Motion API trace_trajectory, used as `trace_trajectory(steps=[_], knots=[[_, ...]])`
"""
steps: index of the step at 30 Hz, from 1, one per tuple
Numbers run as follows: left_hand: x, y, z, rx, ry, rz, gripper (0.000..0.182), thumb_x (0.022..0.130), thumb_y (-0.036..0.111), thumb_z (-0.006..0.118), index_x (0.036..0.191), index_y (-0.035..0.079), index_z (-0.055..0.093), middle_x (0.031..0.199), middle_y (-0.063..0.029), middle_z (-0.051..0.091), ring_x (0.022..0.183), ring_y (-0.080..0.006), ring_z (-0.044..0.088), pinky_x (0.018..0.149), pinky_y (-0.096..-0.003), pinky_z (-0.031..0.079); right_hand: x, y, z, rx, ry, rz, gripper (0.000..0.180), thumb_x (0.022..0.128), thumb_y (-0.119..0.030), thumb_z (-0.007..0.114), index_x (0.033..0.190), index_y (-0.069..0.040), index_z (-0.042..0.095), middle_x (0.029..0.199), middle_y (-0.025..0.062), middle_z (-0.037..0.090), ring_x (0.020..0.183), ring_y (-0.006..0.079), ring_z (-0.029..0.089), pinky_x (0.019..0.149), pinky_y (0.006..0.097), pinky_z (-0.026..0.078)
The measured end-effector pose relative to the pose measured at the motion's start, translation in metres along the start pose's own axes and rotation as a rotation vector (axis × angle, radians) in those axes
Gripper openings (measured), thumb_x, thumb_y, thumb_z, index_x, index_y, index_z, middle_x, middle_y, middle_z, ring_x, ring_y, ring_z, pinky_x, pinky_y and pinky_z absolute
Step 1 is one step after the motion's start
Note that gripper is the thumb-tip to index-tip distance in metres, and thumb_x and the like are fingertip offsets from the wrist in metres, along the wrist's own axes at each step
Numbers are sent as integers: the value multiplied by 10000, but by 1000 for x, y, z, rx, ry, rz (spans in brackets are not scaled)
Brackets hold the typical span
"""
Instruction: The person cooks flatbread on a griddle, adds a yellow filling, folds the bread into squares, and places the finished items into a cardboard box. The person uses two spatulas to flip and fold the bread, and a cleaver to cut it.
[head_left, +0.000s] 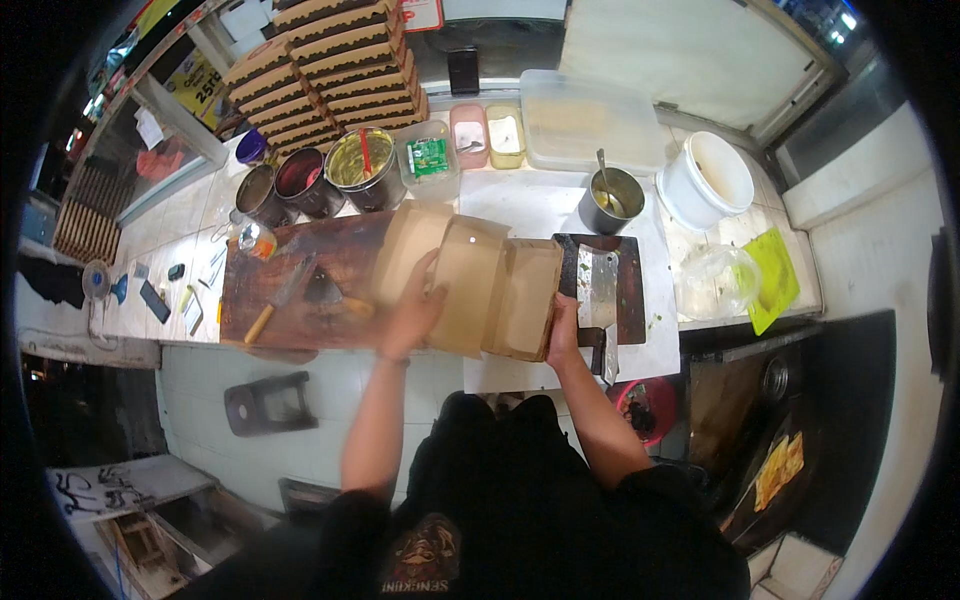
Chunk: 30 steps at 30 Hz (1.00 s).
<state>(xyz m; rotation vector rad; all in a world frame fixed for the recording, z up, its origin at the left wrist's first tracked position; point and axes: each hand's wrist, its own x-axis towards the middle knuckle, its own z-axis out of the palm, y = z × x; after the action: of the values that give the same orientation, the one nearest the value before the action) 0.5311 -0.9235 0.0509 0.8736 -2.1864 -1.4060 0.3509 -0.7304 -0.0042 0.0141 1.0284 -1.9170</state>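
A cardboard food box (525, 300) with its lid unfolded to the left lies across the counter in front of me. My right hand (562, 330) grips the right side wall of its tray part. My left hand (416, 307) rests over the lid panels, fingers partly spread and slightly blurred; it does not seem to hold anything. Left of the box, a knife with a wooden handle (259, 324) and a scraper (326, 286) lie on a brown wooden board (247, 285). Right of the box, a cleaver (598, 277) and a smaller knife (611, 352) lie on and over a dark chopping board (631, 300).
Stacked cardboard boxes (360, 67), open pots (360, 161) and plastic tubs line the back. A metal pot with a spoon (613, 202), a white bucket (705, 180) and a green mat (772, 281) stand or lie rightward. Folded food lies on a griddle (780, 469) at lower right.
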Motion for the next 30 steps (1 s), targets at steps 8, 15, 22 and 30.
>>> trace_trajectory(steps=[8,15,22,30], knots=[[47,-27,24,271,187,74,579,914,9,582,1475,78,456,1269,-229,616,1165,-368,598,981,-441,488,-5,25,-7,-1359,220,-561,806,920,-208,660,1577,4,242,1396,320,479,1293,440,481,1103,464,401],[50,-15,8,777,144,43,736,825,63,652,1517,85,404,1444,-240,492,1360,-381,436,1079,-514,381,0,30,16,-1592,251,-400,888,901,-227,676,1595,-7,168,1382,296,451,1276,461,457,1088,507,404],[40,66,22,740,264,311,838,847,234,770,1552,109,336,1509,-231,402,1369,-408,406,1117,-561,324,-62,-21,9,-1415,300,-508,651,985,-261,656,1526,-22,382,1345,250,530,1204,373,561,950,422,517],[-109,323,138,-458,-890,1270,270,835,181,728,1066,51,675,1055,-126,670,1049,-321,649,867,-489,502,-214,-124,-51,-1382,385,-297,482,998,-347,650,1352,-25,590,1254,204,654,1070,321,665,933,436,522]])
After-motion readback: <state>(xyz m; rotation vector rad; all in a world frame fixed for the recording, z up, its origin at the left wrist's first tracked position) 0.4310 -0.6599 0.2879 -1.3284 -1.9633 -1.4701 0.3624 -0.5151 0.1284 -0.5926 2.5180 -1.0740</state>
